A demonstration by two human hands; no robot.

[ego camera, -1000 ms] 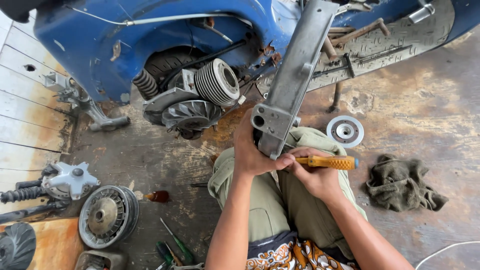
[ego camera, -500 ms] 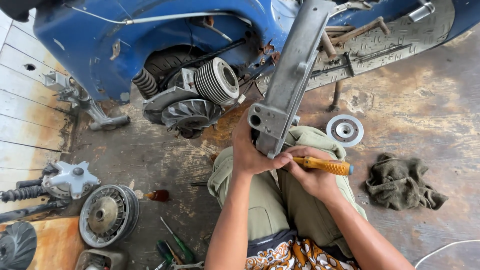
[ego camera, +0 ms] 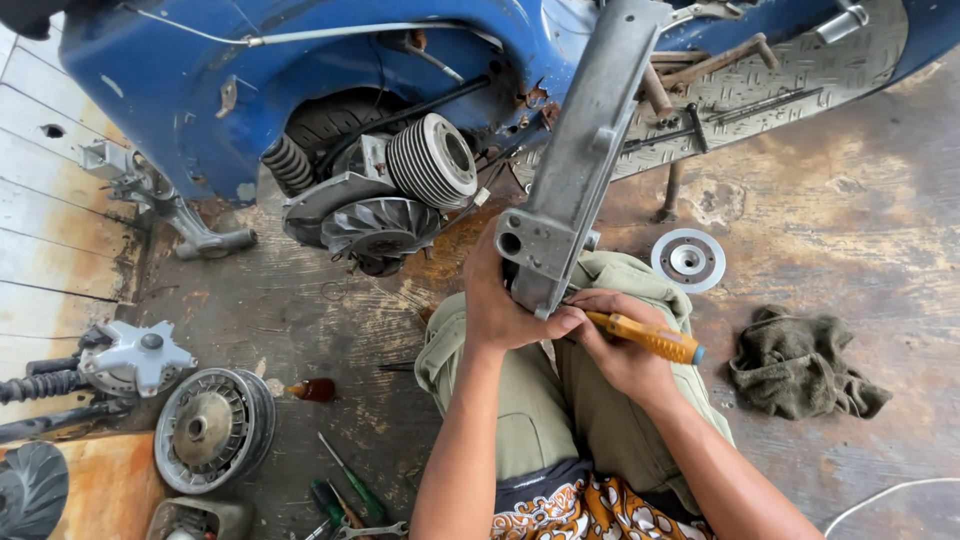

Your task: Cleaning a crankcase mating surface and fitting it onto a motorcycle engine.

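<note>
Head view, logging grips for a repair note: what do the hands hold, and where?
Left hand grips the grey metal casting at its lower end. Right hand holds the yellow-handled screwdriver by its handle.

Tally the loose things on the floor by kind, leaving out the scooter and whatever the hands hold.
Round metal parts: 2, a disc and a drum
Rags: 1
Green-handled screwdrivers: 2
Small brown bottles: 1
Total: 6
</note>
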